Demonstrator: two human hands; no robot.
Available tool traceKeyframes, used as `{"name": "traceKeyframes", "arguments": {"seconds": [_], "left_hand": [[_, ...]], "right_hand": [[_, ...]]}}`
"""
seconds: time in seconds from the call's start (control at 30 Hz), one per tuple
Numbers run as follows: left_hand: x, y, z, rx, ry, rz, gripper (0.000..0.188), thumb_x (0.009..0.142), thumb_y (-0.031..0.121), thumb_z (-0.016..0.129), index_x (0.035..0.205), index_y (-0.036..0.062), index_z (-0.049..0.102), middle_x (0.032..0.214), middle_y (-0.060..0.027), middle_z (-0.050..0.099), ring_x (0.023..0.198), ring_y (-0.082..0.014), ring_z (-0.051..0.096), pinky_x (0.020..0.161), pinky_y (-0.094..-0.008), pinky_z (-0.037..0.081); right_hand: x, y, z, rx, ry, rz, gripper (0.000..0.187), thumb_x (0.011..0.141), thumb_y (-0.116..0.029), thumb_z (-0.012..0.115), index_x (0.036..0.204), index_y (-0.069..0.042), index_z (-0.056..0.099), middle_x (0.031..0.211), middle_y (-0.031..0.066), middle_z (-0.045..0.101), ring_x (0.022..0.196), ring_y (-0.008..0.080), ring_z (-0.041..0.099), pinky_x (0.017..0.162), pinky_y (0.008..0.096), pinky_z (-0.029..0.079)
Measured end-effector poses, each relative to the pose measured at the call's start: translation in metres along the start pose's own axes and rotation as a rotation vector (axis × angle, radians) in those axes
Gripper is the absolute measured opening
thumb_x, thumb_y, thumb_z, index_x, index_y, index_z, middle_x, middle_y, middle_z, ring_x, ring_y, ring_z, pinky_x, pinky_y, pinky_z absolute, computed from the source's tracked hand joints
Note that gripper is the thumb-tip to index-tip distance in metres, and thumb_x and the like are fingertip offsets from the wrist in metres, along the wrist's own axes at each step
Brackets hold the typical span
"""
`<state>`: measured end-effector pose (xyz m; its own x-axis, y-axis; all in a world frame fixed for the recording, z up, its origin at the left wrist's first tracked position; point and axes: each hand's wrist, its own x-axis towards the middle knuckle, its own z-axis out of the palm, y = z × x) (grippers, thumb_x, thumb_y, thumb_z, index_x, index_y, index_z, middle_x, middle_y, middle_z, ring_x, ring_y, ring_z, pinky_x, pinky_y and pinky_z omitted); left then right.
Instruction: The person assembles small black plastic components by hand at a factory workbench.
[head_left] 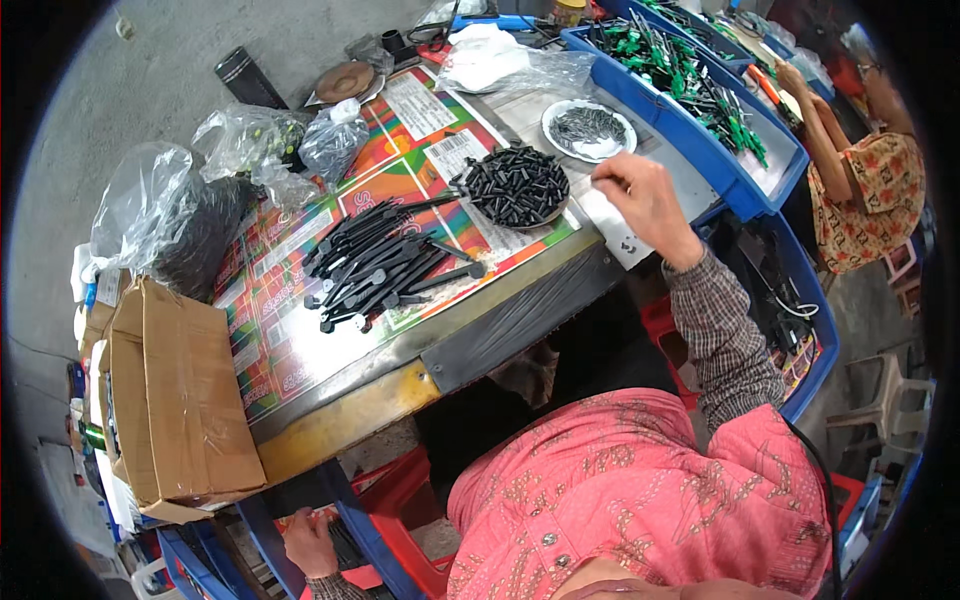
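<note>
Head view: right hand [645, 200], fingertips pinched together, any contents untellable; white plate [600, 149] of metal pins [583, 125] just beyond, slightly left, axes mixed; black pieces [515, 185] heaped left; left hand [310, 545] well apart, near left, grip untellable.

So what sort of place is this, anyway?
Most likely a small assembly workshop. The worktable bears a heap of small black parts and a pile of long black pieces, a blue tray holds many green-and-black pieces, and another person sits nearby.
</note>
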<state>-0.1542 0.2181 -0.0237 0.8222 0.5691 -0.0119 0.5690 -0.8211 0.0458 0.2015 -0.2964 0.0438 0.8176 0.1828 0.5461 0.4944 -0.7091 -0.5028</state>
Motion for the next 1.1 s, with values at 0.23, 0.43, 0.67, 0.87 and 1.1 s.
{"name": "traceKeyframes", "arguments": {"seconds": [0.23, 0.43, 0.67, 0.87, 1.1], "left_hand": [[0.003, 0.085, -0.035, -0.248, -0.088, 0.269, 0.021, 0.075, 0.010, 0.072, 0.092, 0.0001, 0.065, 0.075, -0.0156, 0.064, 0.068, -0.0312, 0.063, 0.063, -0.0409, 0.048], [0.005, 0.130, -0.053, -0.372, -0.086, 0.394, 0.018, 0.077, 0.008, 0.072, 0.091, -0.0013, 0.065, 0.074, -0.0170, 0.063, 0.060, -0.0281, 0.063, 0.057, -0.0354, 0.049], [0.013, 0.174, -0.072, -0.437, -0.119, 0.432, 0.016, 0.079, 0.002, 0.067, 0.091, -0.0072, 0.063, 0.072, -0.0152, 0.062, 0.060, -0.0176, 0.061, 0.058, -0.0282, 0.048], [0.033, 0.207, -0.076, -0.515, 0.038, 0.613, 0.007, 0.078, 0.001, 0.068, 0.082, -0.0011, 0.063, 0.072, -0.0166, 0.061, 0.061, -0.0312, 0.061, 0.057, -0.0349, 0.048], [0.066, 0.244, -0.065, -0.553, 0.255, 0.720, 0.005, 0.080, 0.000, 0.065, 0.085, -0.0011, 0.063, 0.072, -0.0148, 0.060, 0.061, -0.0290, 0.059, 0.057, -0.0339, 0.046]], "right_hand": [[0.031, 0.054, -0.007, -0.276, -0.047, -0.017, 0.010, 0.079, -0.008, 0.059, 0.082, -0.004, 0.067, 0.083, 0.0124, 0.063, 0.082, 0.0324, 0.061, 0.074, 0.0430, 0.047], [0.044, 0.069, -0.003, -0.339, -0.145, -0.094, 0.008, 0.076, -0.008, 0.060, 0.078, -0.003, 0.065, 0.083, 0.0113, 0.062, 0.084, 0.0317, 0.061, 0.074, 0.0425, 0.047], [0.063, 0.081, 0.003, -0.299, -0.174, -0.203, 0.007, 0.071, -0.004, 0.059, 0.073, -0.003, 0.065, 0.077, 0.0140, 0.064, 0.081, 0.0337, 0.062, 0.075, 0.0430, 0.048], [0.084, 0.088, 0.006, -0.461, -0.314, -0.110, 0.006, 0.065, -0.007, 0.062, 0.067, -0.001, 0.061, 0.071, 0.0176, 0.061, 0.075, 0.0366, 0.060, 0.069, 0.0446, 0.047], [0.096, 0.082, 0.005, -0.469, -0.457, -0.020, 0.015, 0.063, -0.009, 0.062, 0.068, 0.005, 0.057, 0.073, 0.0246, 0.059, 0.076, 0.0411, 0.060, 0.069, 0.0464, 0.047]]}}
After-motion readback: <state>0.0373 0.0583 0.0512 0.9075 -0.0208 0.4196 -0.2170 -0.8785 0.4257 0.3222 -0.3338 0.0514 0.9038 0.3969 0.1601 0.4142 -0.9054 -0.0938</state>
